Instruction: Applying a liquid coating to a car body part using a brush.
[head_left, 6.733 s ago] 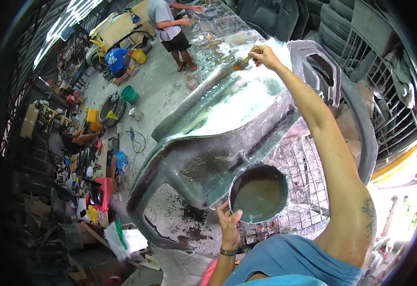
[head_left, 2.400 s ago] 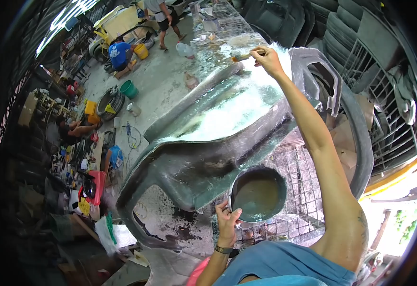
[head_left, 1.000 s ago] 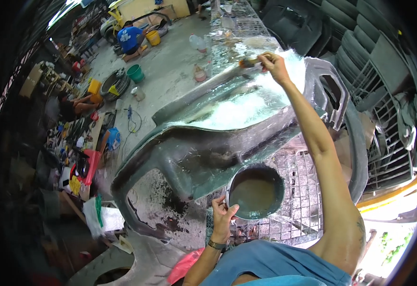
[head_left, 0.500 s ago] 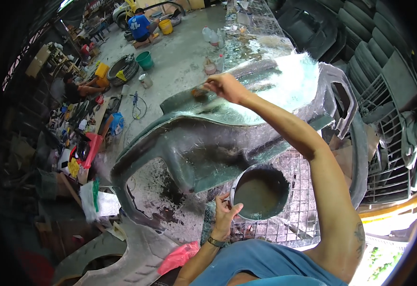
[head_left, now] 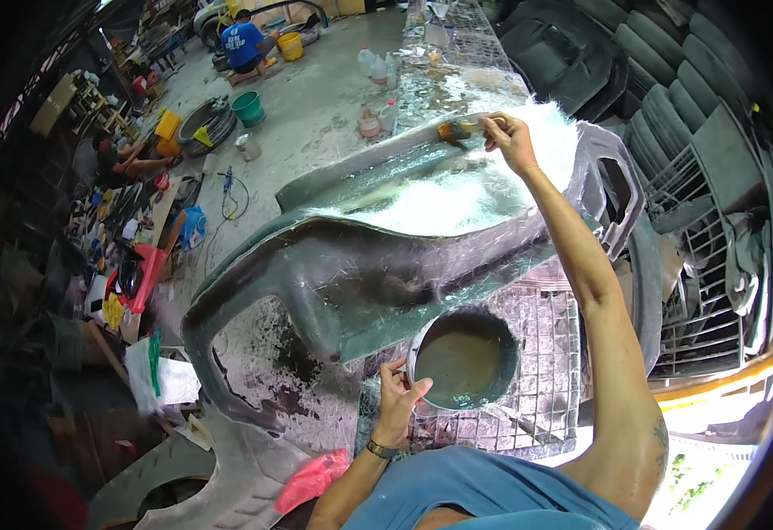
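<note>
My left hand (head_left: 398,402) is closed on the near left rim of a round bucket (head_left: 503,352), its thumb over the edge. Murky grey-brown liquid (head_left: 457,360) lies inside. Farther off, my right hand (head_left: 512,144) grips the light handle of a paintbrush (head_left: 453,132). The brown bristles are at the far side of a large dark moulded panel (head_left: 360,265), touching or just above it. Glossy, wet-looking whitish fibre matting (head_left: 448,205) covers the panel's upper face. Loose white strands (head_left: 552,117) fringe its far right edge.
A wire-mesh tabletop (head_left: 541,380) is under the bucket. Dark moulded parts (head_left: 563,53) and a white rack (head_left: 700,230) stand at right. Plastic bottles (head_left: 377,66), a green bucket (head_left: 247,108) and a corded tool (head_left: 227,181) are beyond. A person (head_left: 243,44) crouches by a yellow bucket (head_left: 290,46).
My right hand has moved the paintbrush rightward along the far side of the panel. My left hand keeps its hold on the bucket rim. The whole view has shifted slightly.
</note>
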Available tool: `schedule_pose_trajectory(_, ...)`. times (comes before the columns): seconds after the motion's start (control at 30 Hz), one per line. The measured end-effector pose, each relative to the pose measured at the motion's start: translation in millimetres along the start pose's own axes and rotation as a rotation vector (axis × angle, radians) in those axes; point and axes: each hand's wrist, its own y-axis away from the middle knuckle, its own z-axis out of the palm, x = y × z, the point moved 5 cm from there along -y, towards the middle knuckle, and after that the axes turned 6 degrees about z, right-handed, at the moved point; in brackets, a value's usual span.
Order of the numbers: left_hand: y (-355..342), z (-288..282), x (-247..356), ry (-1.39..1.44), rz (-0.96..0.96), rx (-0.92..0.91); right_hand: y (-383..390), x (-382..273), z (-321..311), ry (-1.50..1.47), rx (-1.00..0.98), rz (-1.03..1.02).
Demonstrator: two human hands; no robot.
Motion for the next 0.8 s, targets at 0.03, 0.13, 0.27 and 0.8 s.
schedule_pose_trajectory(0.03,1.1,-0.7,0.2,-0.006,-0.004,0.001,-1.4,5.5,-8.2,-0.003,0.025,0.017)
schedule_pose_trajectory(0.13,2.4,3.3,3.4,0.010,0.000,0.002,-7.4,13.3,-42.3,0.030,0.090,0.008)
schedule_pose_trajectory(0.27,0.2,0.6,-2.8,0.016,0.001,0.000,-7.0,-40.2,-23.8,0.113,0.122,-0.016)
schedule_pose_trajectory(0.8,6.3,6.7,-9.3,-0.013,0.002,0.014,-16.9,-53.3,167.8,0.420,-0.124,-0.040)
